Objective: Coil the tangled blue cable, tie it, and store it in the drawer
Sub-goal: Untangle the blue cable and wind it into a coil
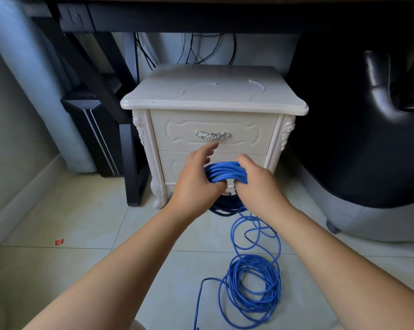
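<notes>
Blue cable part-coiled in right hand — top drawer closed.

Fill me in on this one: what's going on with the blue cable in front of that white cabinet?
A person is partway through coiling the blue cable. The right-hand grip is curled round a bundle of finished loops, held up in front of the white nightstand. The left-hand grip is open beside the bundle, fingers straight. Much of the cable lies in loose loops on the floor. No tie shows yet, and the top drawer is shut.
</notes>
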`<action>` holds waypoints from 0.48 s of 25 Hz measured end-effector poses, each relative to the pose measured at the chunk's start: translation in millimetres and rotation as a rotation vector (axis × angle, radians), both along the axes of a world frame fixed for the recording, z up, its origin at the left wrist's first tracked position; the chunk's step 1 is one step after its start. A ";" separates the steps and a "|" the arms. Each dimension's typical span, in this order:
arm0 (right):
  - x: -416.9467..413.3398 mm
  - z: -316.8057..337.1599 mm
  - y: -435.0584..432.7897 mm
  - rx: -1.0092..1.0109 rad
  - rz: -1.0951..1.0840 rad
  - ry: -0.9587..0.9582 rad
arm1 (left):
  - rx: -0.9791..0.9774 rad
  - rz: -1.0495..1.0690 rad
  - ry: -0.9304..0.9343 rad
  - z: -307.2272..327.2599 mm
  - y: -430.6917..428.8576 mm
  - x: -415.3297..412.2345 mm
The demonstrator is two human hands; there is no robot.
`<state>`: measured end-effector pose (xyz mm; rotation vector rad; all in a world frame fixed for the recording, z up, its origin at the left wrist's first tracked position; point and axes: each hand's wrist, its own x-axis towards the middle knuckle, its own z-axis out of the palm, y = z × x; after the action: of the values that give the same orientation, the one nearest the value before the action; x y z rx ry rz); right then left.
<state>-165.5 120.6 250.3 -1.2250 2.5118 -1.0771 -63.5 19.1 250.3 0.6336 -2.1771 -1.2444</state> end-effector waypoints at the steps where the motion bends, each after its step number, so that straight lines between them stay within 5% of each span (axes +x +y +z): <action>1: 2.8 0.2 -0.2 0.045 0.034 0.091 | -0.037 -0.011 -0.022 -1.1 0.2 -0.4; 6: 6.7 3.5 -1.7 0.011 0.033 0.200 | -0.162 0.032 -0.145 1.5 -1.7 -2.1; 12: 3.2 8.2 -6.3 -0.223 -0.104 -0.252 | 0.111 0.091 0.035 6.8 -3.4 -1.1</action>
<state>-162.3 114.4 258.5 -0.9436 2.3337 -1.4686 -64.7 15.7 257.1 0.7417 -2.0380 -1.3245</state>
